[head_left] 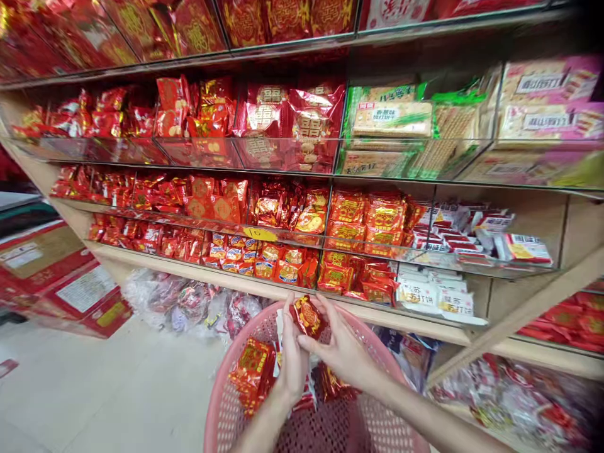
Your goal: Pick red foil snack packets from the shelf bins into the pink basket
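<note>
Between my two hands, above a pink perforated basket (218,384), is a small red snack packet (307,316) with gold print. My left hand (291,352) grips its left side, and a white strip of wrapper shows behind those fingers. Fingers and thumb of my right hand (342,343) close on the packet's right side. Lower down in the basket lie red-and-gold snack packets (255,368), some white-and-red wrappers (307,396) and another red packet (333,382), partly covered by my hands and forearms.
Wooden shelves with clear dividers hold red packets (387,217), green cracker packs (391,119) and white packets (418,292). A yellow price tag (260,234) hangs on a shelf edge. Plastic bags (189,305) lie below the shelves; red cartons (80,283) stand at left.
</note>
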Action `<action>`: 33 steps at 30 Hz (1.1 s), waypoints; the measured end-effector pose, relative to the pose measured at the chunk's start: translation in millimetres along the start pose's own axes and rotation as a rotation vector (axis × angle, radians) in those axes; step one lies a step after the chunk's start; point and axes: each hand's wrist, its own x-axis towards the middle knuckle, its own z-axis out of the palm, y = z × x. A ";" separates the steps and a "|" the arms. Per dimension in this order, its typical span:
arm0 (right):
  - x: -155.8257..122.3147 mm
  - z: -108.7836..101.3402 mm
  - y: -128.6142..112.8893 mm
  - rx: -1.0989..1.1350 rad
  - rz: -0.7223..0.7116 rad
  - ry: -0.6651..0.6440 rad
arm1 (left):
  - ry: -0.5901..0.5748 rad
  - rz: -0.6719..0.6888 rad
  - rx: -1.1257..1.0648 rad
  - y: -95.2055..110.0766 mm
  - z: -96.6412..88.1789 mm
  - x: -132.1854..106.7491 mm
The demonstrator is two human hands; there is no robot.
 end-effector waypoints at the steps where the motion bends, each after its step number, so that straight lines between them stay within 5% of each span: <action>1: 0.9 0.9 3.1 0.026 0.003 0.004 | -0.012 -0.024 -0.006 -0.5 0.7 -1.4; 6: 2.2 -8.0 9.9 0.078 0.017 -0.015 | -0.115 -0.076 0.093 -8.0 -1.8 -5.4; 10: -2.6 -38.3 18.2 -0.057 -0.004 -0.154 | -0.150 0.011 0.306 -8.5 -9.4 0.0; 16: -12.3 -75.0 53.9 -0.523 0.001 -0.613 | 0.100 0.191 0.369 27.4 -29.2 32.3; 23: -14.7 -60.1 75.2 -0.716 0.017 -0.761 | 0.222 0.119 0.874 62.4 -82.1 72.0; 28: -15.8 -53.5 83.6 -0.696 0.002 -0.800 | -0.038 -0.070 1.281 57.2 -126.5 92.2; 33: -16.5 -53.4 76.4 -0.690 0.045 -0.794 | -0.217 -0.190 1.369 44.1 -150.2 100.9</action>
